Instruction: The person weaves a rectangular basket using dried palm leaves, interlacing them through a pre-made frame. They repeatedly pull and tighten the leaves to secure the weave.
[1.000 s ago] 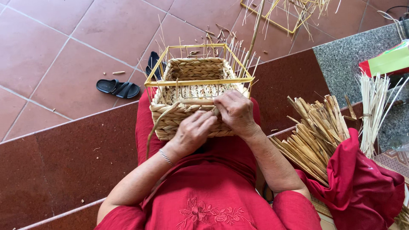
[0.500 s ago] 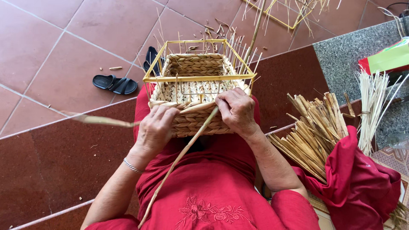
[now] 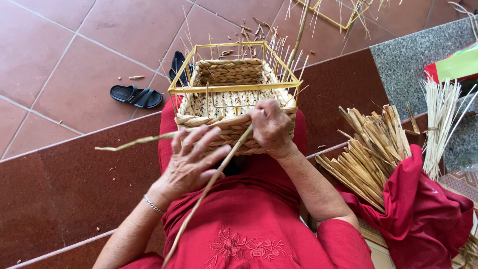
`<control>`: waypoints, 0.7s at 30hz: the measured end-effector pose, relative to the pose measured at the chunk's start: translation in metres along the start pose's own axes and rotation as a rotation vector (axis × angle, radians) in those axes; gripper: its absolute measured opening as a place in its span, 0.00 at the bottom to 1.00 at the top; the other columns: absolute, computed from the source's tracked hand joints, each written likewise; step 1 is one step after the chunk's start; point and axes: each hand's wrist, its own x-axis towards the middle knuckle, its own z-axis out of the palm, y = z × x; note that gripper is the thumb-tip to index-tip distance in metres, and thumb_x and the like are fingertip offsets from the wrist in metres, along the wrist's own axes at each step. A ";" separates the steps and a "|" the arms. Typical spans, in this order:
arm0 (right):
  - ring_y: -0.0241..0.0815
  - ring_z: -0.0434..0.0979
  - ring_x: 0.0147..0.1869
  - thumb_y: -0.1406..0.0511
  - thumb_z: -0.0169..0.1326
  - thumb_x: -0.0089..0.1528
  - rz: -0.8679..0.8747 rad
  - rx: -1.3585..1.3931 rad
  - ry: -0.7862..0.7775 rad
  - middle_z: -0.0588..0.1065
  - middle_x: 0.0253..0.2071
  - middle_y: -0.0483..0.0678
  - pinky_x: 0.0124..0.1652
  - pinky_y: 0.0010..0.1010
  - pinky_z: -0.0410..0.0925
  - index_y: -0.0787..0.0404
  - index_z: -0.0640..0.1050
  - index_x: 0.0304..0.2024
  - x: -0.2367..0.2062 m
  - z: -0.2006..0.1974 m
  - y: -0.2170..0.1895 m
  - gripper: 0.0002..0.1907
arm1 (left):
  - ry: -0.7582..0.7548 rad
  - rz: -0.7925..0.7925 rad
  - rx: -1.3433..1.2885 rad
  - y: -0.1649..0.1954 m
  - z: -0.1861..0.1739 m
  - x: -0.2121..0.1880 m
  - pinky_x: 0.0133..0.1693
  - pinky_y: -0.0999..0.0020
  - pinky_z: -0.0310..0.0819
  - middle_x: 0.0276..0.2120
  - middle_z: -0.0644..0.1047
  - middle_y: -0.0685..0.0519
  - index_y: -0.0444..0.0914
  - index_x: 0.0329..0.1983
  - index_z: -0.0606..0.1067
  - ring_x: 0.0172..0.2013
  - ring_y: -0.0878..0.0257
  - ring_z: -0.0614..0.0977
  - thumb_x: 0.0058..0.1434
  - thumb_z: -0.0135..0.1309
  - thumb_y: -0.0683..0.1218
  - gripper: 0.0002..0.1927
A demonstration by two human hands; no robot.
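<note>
Underfoot, reddish floor tiles [image 3: 64, 45] — black sandals [image 3: 137, 95] beside a granite ledge [image 3: 413, 60].

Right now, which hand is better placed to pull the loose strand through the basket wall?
Left, probably. The left hand lies open against the loose strand, while the right hand pins the strand's end on the basket wall.

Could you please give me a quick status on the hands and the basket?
Right hand pinching a strand at the basket wall. Left hand open, fingers spread, the strand across its palm. Basket on the lap, part woven, yellow frame bare on top. Nothing in the way.
</note>
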 end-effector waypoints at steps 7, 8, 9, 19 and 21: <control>0.49 0.82 0.49 0.77 0.55 0.62 -0.031 0.249 -0.136 0.80 0.45 0.51 0.50 0.37 0.75 0.63 0.80 0.48 0.013 -0.028 -0.010 0.13 | 0.307 -0.777 -0.891 0.003 0.018 -0.005 0.32 0.79 0.69 0.50 0.84 0.47 0.36 0.64 0.72 0.30 0.73 0.74 0.75 0.49 0.42 0.16; 0.50 0.82 0.48 0.77 0.55 0.63 -0.038 0.263 -0.150 0.80 0.45 0.52 0.50 0.37 0.75 0.63 0.79 0.49 0.014 -0.031 -0.012 0.12 | 0.316 -0.764 -0.954 0.000 0.021 0.000 0.32 0.79 0.70 0.45 0.84 0.50 0.37 0.66 0.68 0.30 0.73 0.76 0.73 0.50 0.41 0.19; 0.50 0.82 0.48 0.76 0.56 0.63 -0.047 0.276 -0.162 0.80 0.45 0.53 0.49 0.38 0.75 0.64 0.79 0.49 0.016 -0.034 -0.012 0.12 | 0.327 -0.749 -1.016 -0.002 0.025 0.007 0.32 0.79 0.70 0.39 0.84 0.52 0.37 0.67 0.64 0.31 0.73 0.78 0.72 0.51 0.41 0.22; 0.51 0.81 0.49 0.77 0.55 0.59 -0.026 0.211 -0.129 0.79 0.49 0.53 0.51 0.38 0.75 0.64 0.76 0.58 0.013 -0.032 -0.017 0.23 | 0.123 -0.385 -0.362 0.003 0.054 0.053 0.32 0.62 0.78 0.33 0.81 0.45 0.36 0.54 0.72 0.31 0.54 0.84 0.69 0.56 0.42 0.12; 0.51 0.80 0.50 0.77 0.56 0.56 -0.085 0.080 -0.099 0.78 0.51 0.52 0.52 0.38 0.75 0.64 0.77 0.57 0.010 -0.027 -0.016 0.25 | -0.026 -0.425 -0.297 0.002 0.053 0.058 0.28 0.59 0.76 0.27 0.80 0.45 0.36 0.52 0.75 0.27 0.52 0.83 0.68 0.57 0.44 0.12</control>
